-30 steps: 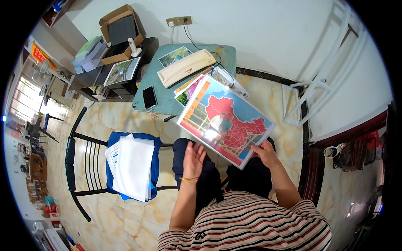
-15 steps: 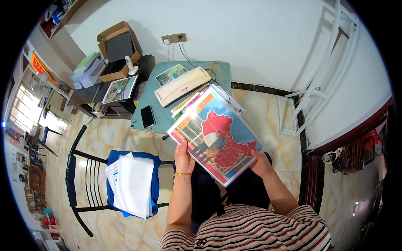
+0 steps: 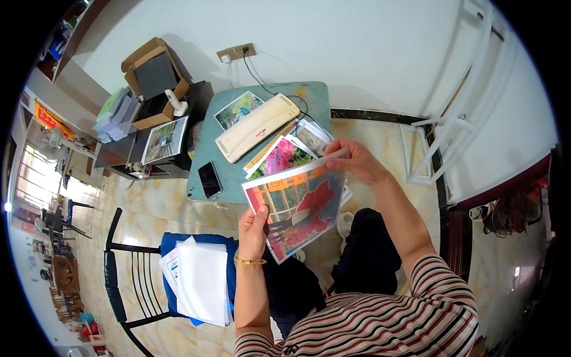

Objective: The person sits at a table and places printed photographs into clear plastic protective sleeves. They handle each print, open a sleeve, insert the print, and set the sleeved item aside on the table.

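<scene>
A glossy printed sheet (image 3: pixel 297 209) with a red map shape on it, apparently inside a clear plastic pouch, is tilted in front of me above my lap. My left hand (image 3: pixel 253 231), with a gold bracelet at the wrist, pinches its left edge, thumb on top. At the far right corner, my right hand (image 3: pixel 360 163) grips the sheet between thumb and fingers. Just beyond lie several photo prints, among them a pink flower print (image 3: pixel 283 156). Behind them a cream laminator (image 3: pixel 257 128) stands on the green table (image 3: pixel 208 140). Another print (image 3: pixel 237 107) lies partly behind the laminator.
A phone (image 3: pixel 209 179) lies on the table's left part. To my left, a chair (image 3: pixel 111 285) bears white plastic sheets (image 3: pixel 205 276) on blue cloth. Stacked booklets (image 3: pixel 116 119) and an open cardboard box (image 3: pixel 151 122) are on a dark cabinet. A white frame (image 3: pixel 458 125) leans at right.
My right hand has moved from the sheet's near right edge to its far right corner. The sheet has tilted and turned, uncovering the flower print and other prints on the table.
</scene>
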Demonstrator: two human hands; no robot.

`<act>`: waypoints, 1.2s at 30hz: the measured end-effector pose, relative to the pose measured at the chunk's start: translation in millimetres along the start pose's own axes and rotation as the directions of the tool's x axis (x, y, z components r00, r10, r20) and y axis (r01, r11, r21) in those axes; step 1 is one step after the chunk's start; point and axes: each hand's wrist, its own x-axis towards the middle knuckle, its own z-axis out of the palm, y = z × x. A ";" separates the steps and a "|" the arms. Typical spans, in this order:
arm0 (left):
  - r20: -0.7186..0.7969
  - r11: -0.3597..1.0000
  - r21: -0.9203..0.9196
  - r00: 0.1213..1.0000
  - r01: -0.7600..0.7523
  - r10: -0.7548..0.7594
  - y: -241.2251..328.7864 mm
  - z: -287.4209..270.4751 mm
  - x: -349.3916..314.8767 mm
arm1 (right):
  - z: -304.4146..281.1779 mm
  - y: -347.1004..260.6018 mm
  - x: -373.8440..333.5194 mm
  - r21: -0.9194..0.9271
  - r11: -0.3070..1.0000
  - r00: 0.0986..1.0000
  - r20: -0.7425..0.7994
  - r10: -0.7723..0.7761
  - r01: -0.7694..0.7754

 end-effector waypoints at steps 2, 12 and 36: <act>-0.072 0.997 -0.061 0.997 -0.041 0.037 1.1 -9.1 5.3 | 7.6 8.4 8.6 0.153 0.988 0.999 -0.022 0.028 -0.025; -0.192 0.956 -0.279 0.970 0.090 -0.148 -61.7 -67.5 108.7 | -6.7 115.2 26.0 0.025 0.948 0.937 -0.143 0.318 -0.318; -0.317 0.938 -0.187 0.886 0.292 -0.339 -118.7 -103.6 180.9 | -44.0 167.0 98.6 0.082 0.911 0.869 -0.277 0.410 -0.404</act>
